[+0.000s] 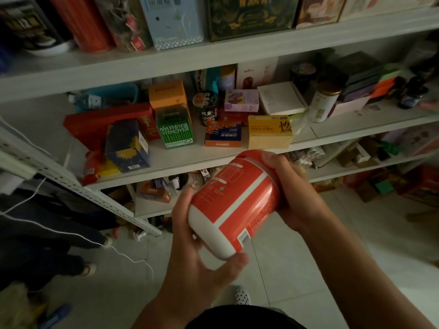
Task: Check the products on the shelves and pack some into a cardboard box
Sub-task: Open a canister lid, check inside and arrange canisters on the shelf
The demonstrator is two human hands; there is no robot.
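Both hands held one red-and-white canister, tilted, in front of the white shelving. The left hand cupped the canister's lower white end, fingers curled behind it and thumb across its near edge. The right hand gripped the upper end, fingers wrapped over the top rim, closed firmly around it. The printed label panel faced upward. Just beyond the right hand, on the middle shelf, stood a yellow box and an orange-and-blue box. Farther beyond the left hand stood a green box and a dark blue box. No cardboard packing box was visible.
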